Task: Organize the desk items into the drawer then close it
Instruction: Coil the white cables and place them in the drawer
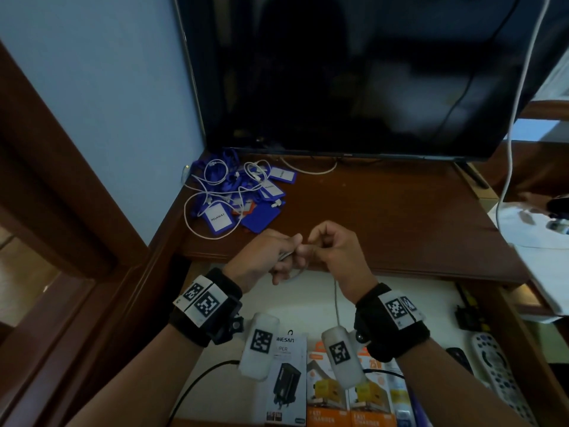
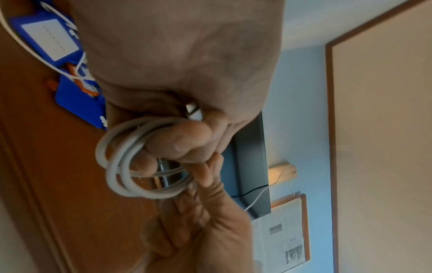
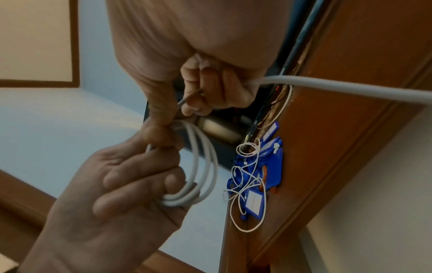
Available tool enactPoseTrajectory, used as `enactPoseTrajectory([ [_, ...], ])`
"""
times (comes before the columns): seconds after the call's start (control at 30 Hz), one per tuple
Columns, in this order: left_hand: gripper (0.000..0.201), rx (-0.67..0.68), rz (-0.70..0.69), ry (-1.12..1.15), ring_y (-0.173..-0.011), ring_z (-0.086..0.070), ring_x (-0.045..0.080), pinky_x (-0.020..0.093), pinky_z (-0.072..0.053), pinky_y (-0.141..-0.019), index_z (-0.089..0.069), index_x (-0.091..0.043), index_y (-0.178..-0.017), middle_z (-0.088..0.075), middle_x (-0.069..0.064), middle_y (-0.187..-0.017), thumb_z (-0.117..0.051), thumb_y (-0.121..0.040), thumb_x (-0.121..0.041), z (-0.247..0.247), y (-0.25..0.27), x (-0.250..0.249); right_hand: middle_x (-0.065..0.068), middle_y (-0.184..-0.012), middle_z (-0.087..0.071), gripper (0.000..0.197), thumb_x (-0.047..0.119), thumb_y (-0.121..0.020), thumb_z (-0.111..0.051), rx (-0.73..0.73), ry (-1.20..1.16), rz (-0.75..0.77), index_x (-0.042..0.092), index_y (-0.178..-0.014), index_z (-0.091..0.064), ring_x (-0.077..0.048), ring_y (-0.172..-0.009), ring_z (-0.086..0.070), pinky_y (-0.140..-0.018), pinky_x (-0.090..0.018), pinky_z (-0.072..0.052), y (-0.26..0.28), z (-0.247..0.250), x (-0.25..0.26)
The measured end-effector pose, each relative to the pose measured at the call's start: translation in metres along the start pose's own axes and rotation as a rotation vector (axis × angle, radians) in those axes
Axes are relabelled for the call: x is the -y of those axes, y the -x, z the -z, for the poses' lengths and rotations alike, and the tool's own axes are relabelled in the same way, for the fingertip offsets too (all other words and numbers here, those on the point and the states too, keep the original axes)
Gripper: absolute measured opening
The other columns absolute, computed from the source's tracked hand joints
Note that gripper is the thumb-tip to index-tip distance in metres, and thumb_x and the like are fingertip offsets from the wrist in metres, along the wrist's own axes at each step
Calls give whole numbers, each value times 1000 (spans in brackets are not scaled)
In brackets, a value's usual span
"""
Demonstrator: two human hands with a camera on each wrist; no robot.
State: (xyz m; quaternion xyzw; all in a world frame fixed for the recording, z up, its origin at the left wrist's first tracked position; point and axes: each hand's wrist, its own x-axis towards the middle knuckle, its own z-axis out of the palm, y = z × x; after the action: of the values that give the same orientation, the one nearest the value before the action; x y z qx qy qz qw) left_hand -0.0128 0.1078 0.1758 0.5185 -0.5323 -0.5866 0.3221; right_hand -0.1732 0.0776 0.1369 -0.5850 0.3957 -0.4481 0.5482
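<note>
The left hand (image 1: 261, 257) grips a small coil of grey cable (image 2: 131, 160), fingers curled round its loops, while the right hand (image 1: 332, 251) pinches the loose run of the same cable; the two hands touch at the fingertips above the table's front edge. The free end of the cable hangs down from the right hand over the open drawer (image 1: 308, 297).

At the back left of the table (image 1: 385, 217) lies a heap of blue badge holders (image 1: 246, 198), tangled with thin white cables (image 1: 200, 192); it sits well apart from the hands. A large dark screen (image 1: 354, 72) stands behind, and a white cord (image 1: 517, 97) hangs in front of its right side.

In the drawer, below the wrists, lie boxed chargers (image 1: 286, 380), one white and others orange, and a grey remote control (image 1: 495, 371) lies near the right wall. The table is dark brown wood with a moulded edge. The wall (image 1: 107, 87) behind is pale blue, with brown wooden framing to the left.
</note>
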Motion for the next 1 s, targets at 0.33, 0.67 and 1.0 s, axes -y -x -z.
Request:
enactPoseTrajectory([
  [0.33,39,83,26,195,-43,-23,11,19,-29,-43,-45,-16,-60,-26,-1,-52,-48,-95,-34,3,4,1,4,-52,-35,31,34,-85,-67,234,-127,-194,4,-79,-61,-9,-45,-23,-44,-22,-21,8,4,1],
  [0.67,33,-164,-125,686,-37,-25,10,27,-41,-64,-43,-19,-60,-28,-7,-45,-51,-88,-33,28,9,-6,6,-52,-35,21,24,-79,-68,56,-285,-267,15,-70,-51,-8,-43,-24,-41,-20,-25,9,15,-19],
  [1.0,27,-531,-265,744,-51,-31,9,19,-40,-52,-52,-15,-76,-42,-4,-59,-46,-99,-27,25,6,-14,5,-53,-48,16,11,-88,-64,45,20,-190,11,-73,-60,-8,-46,-35,-44,-19,-29,4,16,-11],
])
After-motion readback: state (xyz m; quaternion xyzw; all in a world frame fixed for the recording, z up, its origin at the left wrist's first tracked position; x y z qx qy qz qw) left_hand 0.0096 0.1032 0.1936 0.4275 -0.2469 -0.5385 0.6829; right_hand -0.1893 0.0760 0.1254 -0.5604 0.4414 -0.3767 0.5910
